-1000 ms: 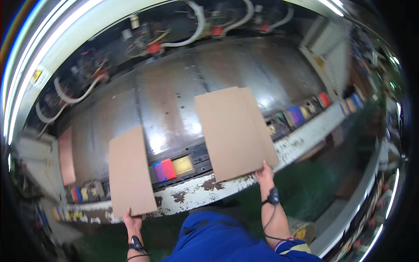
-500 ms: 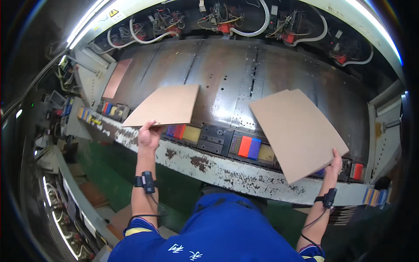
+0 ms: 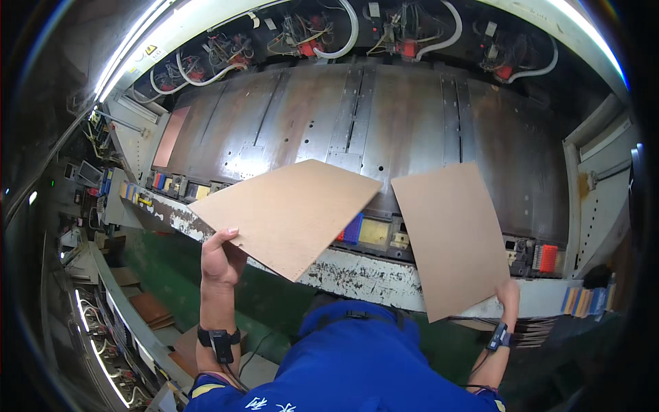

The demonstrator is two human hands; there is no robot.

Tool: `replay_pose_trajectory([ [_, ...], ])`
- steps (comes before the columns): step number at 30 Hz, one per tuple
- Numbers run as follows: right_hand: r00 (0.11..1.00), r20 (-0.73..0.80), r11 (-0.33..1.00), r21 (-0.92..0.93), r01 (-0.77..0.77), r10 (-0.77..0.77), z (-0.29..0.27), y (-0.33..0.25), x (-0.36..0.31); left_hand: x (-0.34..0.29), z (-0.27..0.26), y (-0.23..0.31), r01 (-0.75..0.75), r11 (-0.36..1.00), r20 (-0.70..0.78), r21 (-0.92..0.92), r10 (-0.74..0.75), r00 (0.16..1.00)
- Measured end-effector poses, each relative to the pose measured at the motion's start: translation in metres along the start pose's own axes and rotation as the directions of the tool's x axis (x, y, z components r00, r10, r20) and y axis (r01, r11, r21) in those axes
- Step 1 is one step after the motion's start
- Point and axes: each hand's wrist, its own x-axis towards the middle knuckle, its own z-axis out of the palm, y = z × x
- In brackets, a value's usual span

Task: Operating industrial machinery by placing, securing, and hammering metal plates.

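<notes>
My left hand (image 3: 223,257) grips the near left edge of a light-brown flat board (image 3: 295,213), its thumb on top and its fingers underneath. That board is held tilted over the front rail of the machine bed. On the right, a second flat brown board (image 3: 449,233) is held at its lower right edge by my right hand (image 3: 508,295), whose fingers are partly hidden. Its far end reaches over the metal bed (image 3: 329,123), and its near end hangs over the rail toward me. The two boards are apart, with a narrow gap between them.
A worn white rail (image 3: 371,271) runs along the front, behind it coloured blocks, including a red one (image 3: 546,258). A pinkish-brown sheet (image 3: 171,137) lies at the bed's far left. Red machine heads (image 3: 408,48) with hoses line the back. Stacked boards (image 3: 532,333) sit low at right.
Both boards have come nearer to me. The left one has turned and swung right across the rail; the right one now stands more upright in view. My view has shifted right.
</notes>
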Motion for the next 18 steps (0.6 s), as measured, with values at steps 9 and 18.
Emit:
replay_pose_trajectory([
  [9,0.516,-0.587,0.575,0.101,0.812,-0.624,0.024,-0.327,0.037,-0.029,0.084,0.034,0.236,0.972,0.209,0.002,-0.231,0.950],
  [18,0.832,-0.402,0.568,0.608,0.554,-0.382,-0.008,-0.402,0.022,0.137,0.013,-0.074,-0.134,0.681,0.314,0.720,-0.147,0.938],
])
